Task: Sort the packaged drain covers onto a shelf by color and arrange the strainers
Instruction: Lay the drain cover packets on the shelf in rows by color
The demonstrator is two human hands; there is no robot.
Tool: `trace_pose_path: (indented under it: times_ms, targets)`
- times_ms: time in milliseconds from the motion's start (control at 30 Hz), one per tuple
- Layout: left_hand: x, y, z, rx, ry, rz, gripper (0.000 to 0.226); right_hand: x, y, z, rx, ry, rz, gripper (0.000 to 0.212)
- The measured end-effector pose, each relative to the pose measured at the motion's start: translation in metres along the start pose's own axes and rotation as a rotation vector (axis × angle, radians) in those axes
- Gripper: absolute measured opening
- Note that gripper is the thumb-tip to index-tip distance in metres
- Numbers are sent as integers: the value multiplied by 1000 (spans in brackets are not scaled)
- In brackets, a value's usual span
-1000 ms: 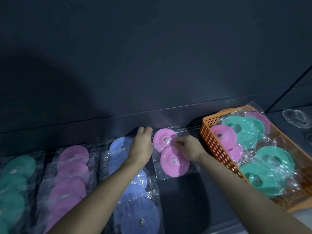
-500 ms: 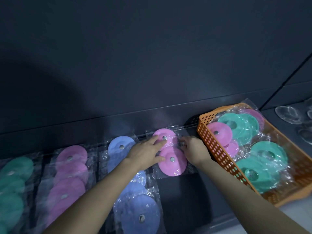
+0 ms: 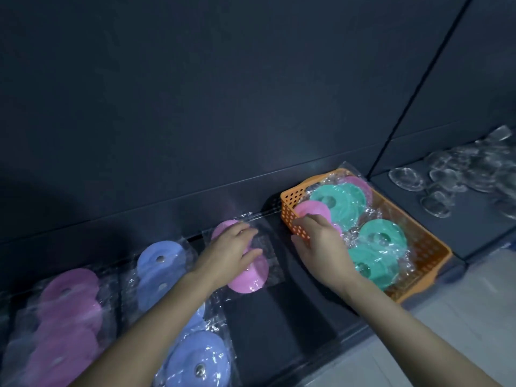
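Dim, bluish light; a broad shadow darkens the left wall, plastic wrap glints, and edges look soft and bent.

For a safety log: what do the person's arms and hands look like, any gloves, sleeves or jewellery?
The left hand and right hand wear no gloves. The left forearm and right forearm are bare to the picture's edge, no sleeves in view. No watch, bracelet or ring shows.
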State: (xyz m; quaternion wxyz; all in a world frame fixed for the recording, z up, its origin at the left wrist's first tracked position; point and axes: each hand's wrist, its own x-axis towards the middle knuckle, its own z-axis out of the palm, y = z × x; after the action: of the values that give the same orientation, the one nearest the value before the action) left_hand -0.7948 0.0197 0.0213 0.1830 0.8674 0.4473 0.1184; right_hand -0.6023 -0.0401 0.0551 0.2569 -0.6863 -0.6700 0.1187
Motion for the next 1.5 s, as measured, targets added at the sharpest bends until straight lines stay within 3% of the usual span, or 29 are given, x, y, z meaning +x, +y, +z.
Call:
trace_pose_path:
  times_ms: [133, 267, 433, 533, 767, 867, 967, 1067, 1133, 1300, 1500]
  targets:
    - [13, 45, -1, -31, 51, 67, 45, -9, 37, -36, -51, 33, 111, 32]
    - [31, 91, 0, -61, 29, 144, 41, -13, 89, -63, -207, -86, 232, 35]
    - [56, 135, 22, -41, -98, 167, 33, -16, 135, -85, -402, -319, 333, 28]
    - [66, 154, 39, 34, -255, 194, 34, -16, 148, -89, -375, -374, 377, 27]
    - [92, 168, 59, 261, -475, 96, 37, -7, 158, -86, -327, -532, 329, 56]
    - [94, 171, 61, 276, -485, 67, 53, -1, 159, -87, -198, -515, 363, 60]
    - [94, 173, 64, 301, -492, 40, 67, 4, 165, -89, 116, -388, 523, 59]
    - [96, 179, 66, 258, -494, -7, 80, 6, 173, -87, 455, -273, 673, 33]
    - [97, 182, 68, 242, -509, -32, 94, 7, 175, -86, 586, -275, 725, 22]
    - [96, 189, 67, 147, -519, -78, 120, 8, 175, -91, 1100, -357, 819, 26]
    - [92, 196, 77, -41, -449, -132, 130, 7, 167, -91, 1125, -288, 765, 15]
